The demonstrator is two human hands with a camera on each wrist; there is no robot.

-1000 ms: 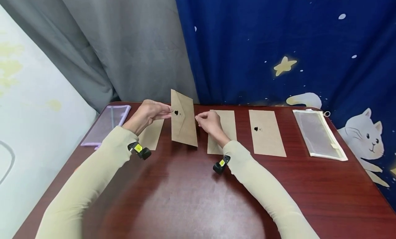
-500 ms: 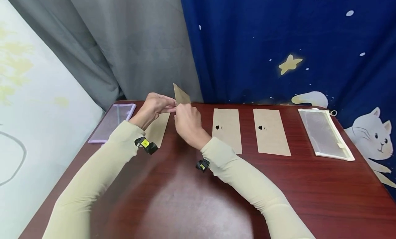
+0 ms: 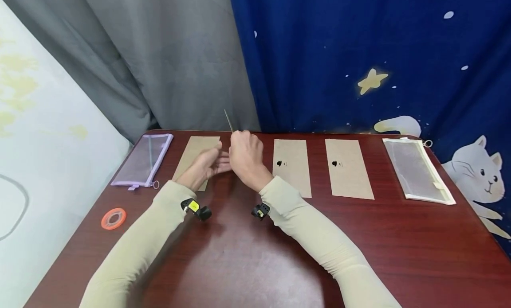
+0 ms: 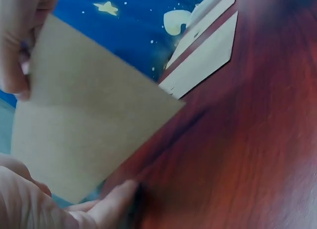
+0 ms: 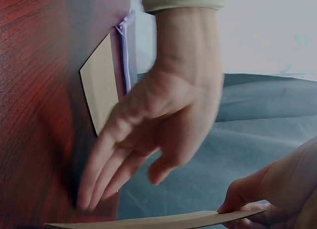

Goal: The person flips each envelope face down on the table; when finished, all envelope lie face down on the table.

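Observation:
My right hand pinches a brown kraft envelope by its edge and holds it up off the table. From the head view the envelope shows nearly edge-on, a thin strip above the knuckles. My left hand is just left of it, lower down, fingers extended and thumb apart, gripping nothing. In the right wrist view the left palm faces the envelope's plain side. Beneath the left hand, another envelope lies flat, partly covered by the hand.
Two envelopes with a black hat print, one nearer and one farther right, lie flat. A white-trimmed mesh zip pouch lies at far right, a purple one at left. An orange ring-shaped roll sits beside the left sleeve.
My right hand has moved left and taken hold of the envelope, which has turned edge-on. My left hand has let go of it and dropped lower. The orange roll has come into full view.

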